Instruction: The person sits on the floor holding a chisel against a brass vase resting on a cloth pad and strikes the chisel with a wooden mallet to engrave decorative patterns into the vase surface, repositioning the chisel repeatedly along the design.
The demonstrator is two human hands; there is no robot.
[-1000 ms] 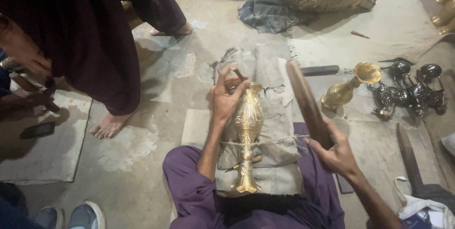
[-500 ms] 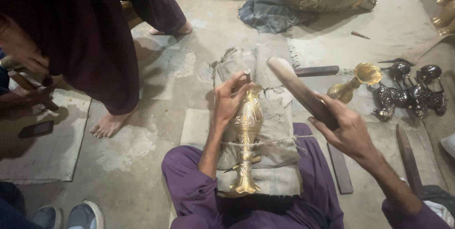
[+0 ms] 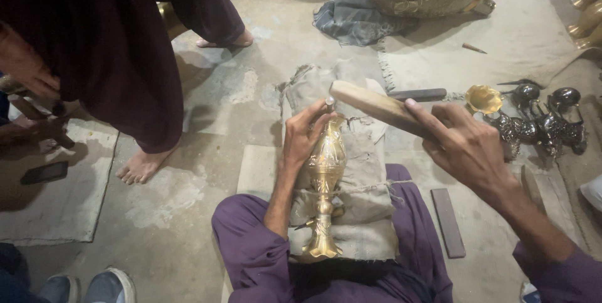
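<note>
The brass vase (image 3: 324, 171) lay on its side along a cloth-wrapped pad (image 3: 351, 215) set lengthwise over the person's purple-trousered lap, its flared foot toward the body and its neck pointing away, so the soft bundle cradled the round belly and kept it from rolling. The left hand (image 3: 305, 133) was clenched around a small metal punch (image 3: 330, 101) at the vase's shoulder, fingers wrapped close to the tip and the heel of the hand resting on the brass, which steadied both tool and vase at once. The right hand (image 3: 464, 146) gripped a wooden mallet (image 3: 376, 106) by its near end, with the far end held just above and beside the punch head (whether the two were touching I could not tell). Well apart to the right, a cluster of small dark metal pieces (image 3: 539, 128) and a brass cup (image 3: 484, 98) sat on the concrete floor (image 3: 207, 102), with a flat dark bar (image 3: 448, 223) beside the knee, all within arm's reach. Another person in dark clothes (image 3: 106, 46) stood barefoot to the left.
</note>
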